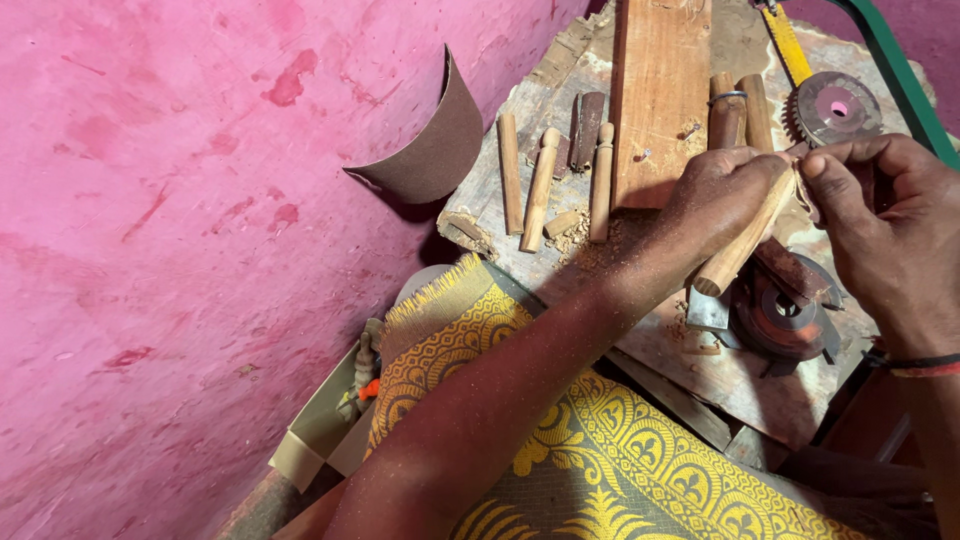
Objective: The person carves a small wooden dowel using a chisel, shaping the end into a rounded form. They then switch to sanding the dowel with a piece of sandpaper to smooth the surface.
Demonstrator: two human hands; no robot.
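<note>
Light brown wood, smooth and round: this is the dowel [742, 245] that both hands work on. It is a short stick, tilted, with its cut lower end pointing down toward the person and its upper end hidden between the fingers. The left hand [722, 190] is closed around the upper half of the dowel and holds it above the work board [770, 385]. The right hand [885, 215] is just beside it, at the top end of the dowel; its thumb and fingers are pinched together on a small piece of sandpaper [803, 190], which seems to press on the wood there, though the exact contact is hard to see. So the two hands are close together, almost touching, both at the same stick.

Under the dowel lie dark round metal cutter discs [785, 318]. Behind the hands stand two thicker wooden pegs [740, 112], and next to them a toothed disc [838, 106]. To the left a reddish plank [658, 95] lies on the board, and further left several turned wooden sticks [541, 185] lie side by side, with sawdust [575, 238] near them. A curved sheet of sandpaper [432, 150] leans against the pink wall [180, 250]. A yellow patterned cloth [590, 450] covers the person's lap.
</note>
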